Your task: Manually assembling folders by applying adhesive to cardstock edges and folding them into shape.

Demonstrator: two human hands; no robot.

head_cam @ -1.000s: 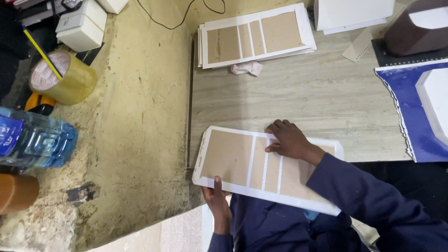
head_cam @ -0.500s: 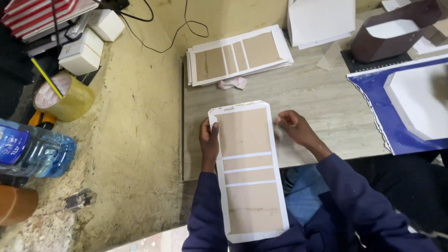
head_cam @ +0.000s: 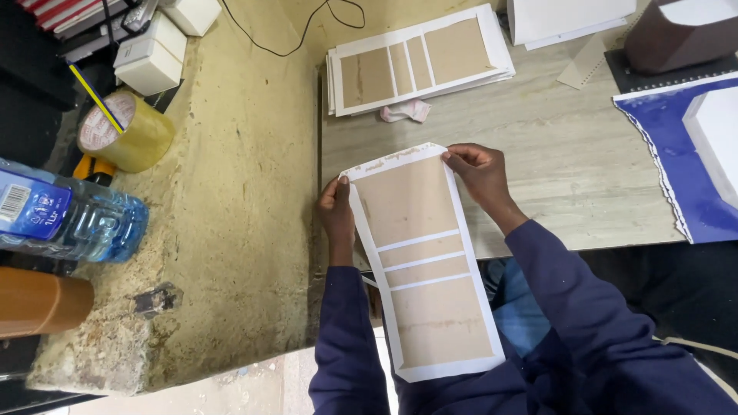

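Sheet [head_cam: 421, 257]: white, four brown card panels glued on, held lengthwise over the table [head_cam: 553, 169] edge, far end at 12 o'clock above the tabletop, near end over the lap. Left hand [head_cam: 337, 211]: clamped on the sheet's far left corner, thumb on top. Right hand [head_cam: 478, 173]: pinching the far right corner; hands apart, one per corner. Stack [head_cam: 419, 58] of like sheets: on the table at 12 o'clock of the held one. Crumpled cloth [head_cam: 406, 111]: just beside the stack's near edge. Blue sheet [head_cam: 676, 161]: at 3 o'clock, on the table. Tape roll [head_cam: 123, 131]: at 10 o'clock on the rough counter [head_cam: 238, 192]. Water bottle [head_cam: 65, 219]: at 9 o'clock, lying on its side.
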